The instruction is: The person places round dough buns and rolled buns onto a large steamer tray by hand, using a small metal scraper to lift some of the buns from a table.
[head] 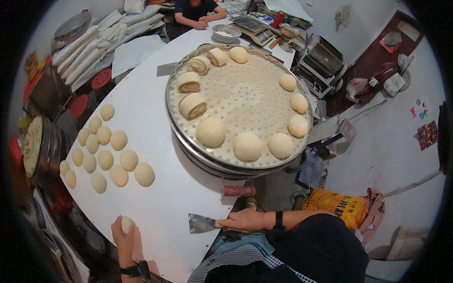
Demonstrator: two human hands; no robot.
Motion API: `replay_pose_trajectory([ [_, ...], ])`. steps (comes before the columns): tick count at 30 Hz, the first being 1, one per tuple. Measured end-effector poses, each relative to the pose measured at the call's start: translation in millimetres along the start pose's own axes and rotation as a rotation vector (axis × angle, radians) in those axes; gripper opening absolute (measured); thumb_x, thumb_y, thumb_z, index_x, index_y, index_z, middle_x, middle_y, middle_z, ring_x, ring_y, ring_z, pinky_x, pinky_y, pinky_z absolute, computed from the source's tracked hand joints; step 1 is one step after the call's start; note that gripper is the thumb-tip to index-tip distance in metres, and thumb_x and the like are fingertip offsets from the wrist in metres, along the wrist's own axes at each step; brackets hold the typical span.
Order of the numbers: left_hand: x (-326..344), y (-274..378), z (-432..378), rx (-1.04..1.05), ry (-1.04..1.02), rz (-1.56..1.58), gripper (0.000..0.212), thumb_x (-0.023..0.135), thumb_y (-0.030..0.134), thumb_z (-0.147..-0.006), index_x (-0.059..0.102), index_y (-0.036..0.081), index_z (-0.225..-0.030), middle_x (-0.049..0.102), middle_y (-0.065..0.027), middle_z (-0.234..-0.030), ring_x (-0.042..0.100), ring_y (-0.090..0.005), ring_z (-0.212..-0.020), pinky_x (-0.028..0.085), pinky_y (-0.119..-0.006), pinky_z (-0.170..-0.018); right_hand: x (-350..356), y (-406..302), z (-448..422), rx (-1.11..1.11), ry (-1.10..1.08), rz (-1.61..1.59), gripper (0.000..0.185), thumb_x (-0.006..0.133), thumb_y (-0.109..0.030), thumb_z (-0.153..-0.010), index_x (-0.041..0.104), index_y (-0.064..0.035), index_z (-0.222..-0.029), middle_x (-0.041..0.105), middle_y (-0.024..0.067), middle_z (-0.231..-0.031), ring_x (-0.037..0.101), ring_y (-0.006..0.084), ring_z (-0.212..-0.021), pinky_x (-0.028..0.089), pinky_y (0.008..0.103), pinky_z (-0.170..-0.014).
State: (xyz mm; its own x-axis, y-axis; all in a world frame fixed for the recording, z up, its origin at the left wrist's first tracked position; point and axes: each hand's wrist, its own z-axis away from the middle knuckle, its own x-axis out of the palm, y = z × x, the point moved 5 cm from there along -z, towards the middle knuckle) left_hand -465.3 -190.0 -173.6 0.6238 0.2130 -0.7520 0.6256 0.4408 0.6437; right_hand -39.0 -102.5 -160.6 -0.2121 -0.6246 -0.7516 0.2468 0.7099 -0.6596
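My left hand [121,231] is wrapped around a pale dough ball [127,224] near the white table's front left edge. In my right hand [246,220] is the handle of a metal scraper [201,223], whose flat, flour-dusted blade points left over the tabletop. Several round dough balls [105,160] lie in a loose group on the left part of the table [148,95]. Ahead stands a stack of round steamer trays; its top tray [244,102] has a perforated liner, with round buns [247,146] and rolled, layered buns [193,105] set around its rim.
A red-handled roller-like tool [239,191] is below the steamer. Across the table a person [198,17] rests their forearms near a metal bowl [226,33] and a scale [260,33]. White sacks [85,53] are piled at left; a yellow sack [336,208] stands at right.
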Motion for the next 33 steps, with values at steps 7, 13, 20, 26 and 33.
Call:
replay_pose_trajectory([
  [7, -20, 155, 13, -0.36, 0.006, 0.832, 0.051, 0.061, 0.022, -0.087, 0.042, 0.009, -0.133, 0.056, -0.0072, -0.113, 0.059, -0.0167, -0.094, 0.053, -0.03, -0.073, -9, 48, 71, -0.156, -0.064, 0.012, 0.06, 0.049, -0.013, -0.091, 0.025, -0.0161, -0.146, 0.044, 0.0123, -0.072, 0.051, 0.0283, -0.055, 0.041, 0.04, -0.044],
  [13, 23, 357, -3, -0.083, -0.317, 0.687, 0.065, 0.069, 0.025, -0.078, 0.041, 0.007, -0.134, 0.054, -0.0093, -0.117, 0.058, -0.0196, -0.102, 0.052, -0.033, -0.08, -24, 98, 105, -0.433, 0.03, -0.031, 0.058, 0.05, -0.014, -0.091, 0.029, -0.0094, -0.144, 0.043, 0.0086, -0.071, 0.049, 0.0234, -0.055, 0.045, 0.0362, -0.049],
  [20, 121, 577, -75, 0.099, -0.484, 0.449, 0.05, 0.068, 0.016, -0.082, 0.049, 0.002, -0.126, 0.057, -0.0038, -0.108, 0.056, -0.0109, -0.095, 0.046, -0.025, -0.08, -47, 149, 161, -0.498, 0.048, -0.073, 0.048, 0.044, -0.013, -0.096, 0.033, -0.0107, -0.143, 0.044, 0.0104, -0.127, 0.052, 0.0168, -0.104, 0.051, 0.029, -0.074],
  [26, 236, 666, -157, 0.212, -0.504, 0.478, 0.045, 0.068, 0.027, -0.084, 0.054, 0.0, -0.117, 0.06, -0.0029, -0.094, 0.057, -0.0085, -0.082, 0.047, -0.022, -0.067, -63, 177, 195, -0.297, 0.053, -0.03, 0.043, 0.045, -0.013, -0.094, 0.043, -0.0145, -0.137, 0.052, 0.0079, -0.081, 0.053, 0.0207, -0.061, 0.048, 0.0265, -0.047],
  [33, 323, 668, -250, 0.455, -0.188, 0.359, 0.067, 0.072, 0.025, -0.08, 0.043, -0.008, -0.13, 0.061, -0.0153, -0.108, 0.06, -0.0216, -0.096, 0.049, -0.029, -0.081, -63, 200, 207, -0.165, 0.046, -0.089, 0.017, 0.051, -0.02, -0.089, 0.056, -0.0101, -0.103, 0.053, 0.0154, -0.067, 0.058, 0.0265, -0.056, 0.048, 0.0408, -0.046],
])
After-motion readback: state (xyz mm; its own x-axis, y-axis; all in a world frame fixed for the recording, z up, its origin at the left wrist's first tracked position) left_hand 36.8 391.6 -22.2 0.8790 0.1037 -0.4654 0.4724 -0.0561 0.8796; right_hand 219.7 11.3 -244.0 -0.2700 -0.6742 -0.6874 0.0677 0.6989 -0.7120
